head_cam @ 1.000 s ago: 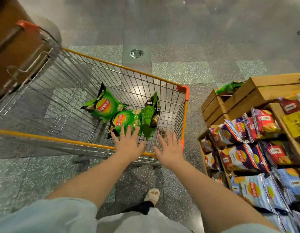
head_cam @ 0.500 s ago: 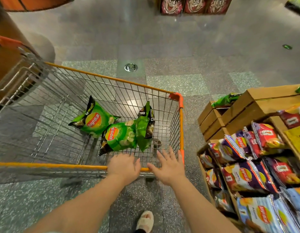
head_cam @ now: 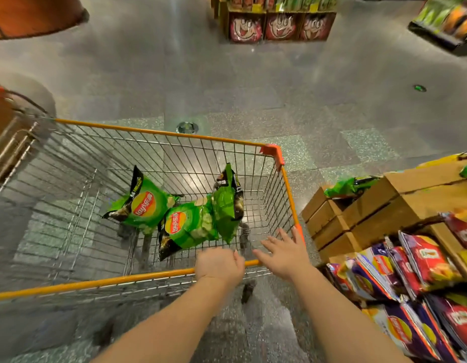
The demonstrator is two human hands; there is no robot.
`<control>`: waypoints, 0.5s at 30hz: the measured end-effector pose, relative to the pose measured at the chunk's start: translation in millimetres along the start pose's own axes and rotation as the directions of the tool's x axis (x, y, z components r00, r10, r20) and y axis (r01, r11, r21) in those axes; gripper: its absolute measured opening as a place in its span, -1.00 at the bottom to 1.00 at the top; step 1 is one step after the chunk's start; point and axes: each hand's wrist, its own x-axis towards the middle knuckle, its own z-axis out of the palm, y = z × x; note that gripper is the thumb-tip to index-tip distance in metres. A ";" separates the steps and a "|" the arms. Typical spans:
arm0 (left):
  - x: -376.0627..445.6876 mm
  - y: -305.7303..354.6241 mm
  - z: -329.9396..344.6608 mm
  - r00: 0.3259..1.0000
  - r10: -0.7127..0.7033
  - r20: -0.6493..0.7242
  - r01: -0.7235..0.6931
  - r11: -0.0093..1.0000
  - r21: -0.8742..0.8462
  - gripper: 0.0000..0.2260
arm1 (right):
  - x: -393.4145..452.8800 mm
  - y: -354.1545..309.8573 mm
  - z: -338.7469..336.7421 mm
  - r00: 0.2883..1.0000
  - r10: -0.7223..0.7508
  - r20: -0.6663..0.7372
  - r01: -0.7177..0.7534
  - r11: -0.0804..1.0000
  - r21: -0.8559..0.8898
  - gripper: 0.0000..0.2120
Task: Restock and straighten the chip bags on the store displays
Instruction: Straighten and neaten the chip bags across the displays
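Chip bags (head_cam: 146,206): three green ones lie in the bottom of your wire cart (head_cam: 159,153), toward its right end. Two show the red-and-yellow "Lay's" roundel with Chinese characters beside it; the left bag lies flat, and the middle bag (head_cam: 188,226) overlaps its lower right edge. The third green bag (head_cam: 228,205) stands on edge against the middle one, back panel facing you, print too small to read.

Cart has orange rails and an orange corner cap; nothing else is in the basket.

Your left hand (head_cam: 218,265) is over the near rail, fingers curled down on the far side. Whether the grip closes on the rail or on a bag, you cannot tell from this angle. Your right hand (head_cam: 283,254) is spread, fingers straight, reaching over the rail near the cart's right corner, holding nothing.

To your right is a wooden crate display (head_cam: 384,203). Its lower tiers hold red, purple and blue bags (head_cam: 400,334) with the same roundel, packed in overlapping rows; the count is not clear. One green bag (head_cam: 350,186) lies on an upper crate.

Across the grey floor (head_cam: 227,87), a far display (head_cam: 277,24) shows three red panels, each with a cartoon face.
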 end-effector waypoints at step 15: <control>242.2 54.0 -100.0 0.997 -0.054 -0.057 0.053 0.999 -0.011 -0.47 | 205.1 98.1 -132.7 0.993 0.013 -0.118 -0.012 1.000 0.015 -0.35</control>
